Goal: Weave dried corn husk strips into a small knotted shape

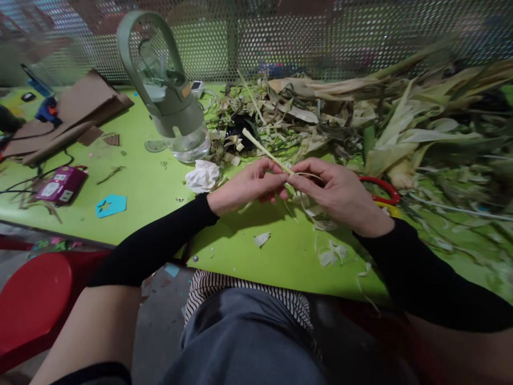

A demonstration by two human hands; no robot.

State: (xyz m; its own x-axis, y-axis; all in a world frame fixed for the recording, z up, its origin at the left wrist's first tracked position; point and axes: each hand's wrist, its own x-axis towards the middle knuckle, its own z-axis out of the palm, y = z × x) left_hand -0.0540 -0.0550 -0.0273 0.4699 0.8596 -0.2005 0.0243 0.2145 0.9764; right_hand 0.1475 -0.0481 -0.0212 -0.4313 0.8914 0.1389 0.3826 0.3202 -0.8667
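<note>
A thin pale twist of corn husk (264, 149) runs up and left from between my fingertips, over the green table. My left hand (262, 181) pinches it near its lower end. Meeting it there, my right hand (331, 188) pinches the same spot, and a thin strand loops by its fingers. Narrow loose strips hang below the two hands. Right beside my right wrist lie the red and yellow handles of scissors (380, 191), their blades hidden. A crumpled white tissue (202, 176) sits left of my left hand.
Dried corn husks (404, 123) and leaf scraps heap along the back and right. A green-lidded water bottle (180, 107) stands back left. Brown cardboard (76, 112), a purple box (62, 185) and a blue paper tag (111, 205) lie left. A red stool (34, 299) is below.
</note>
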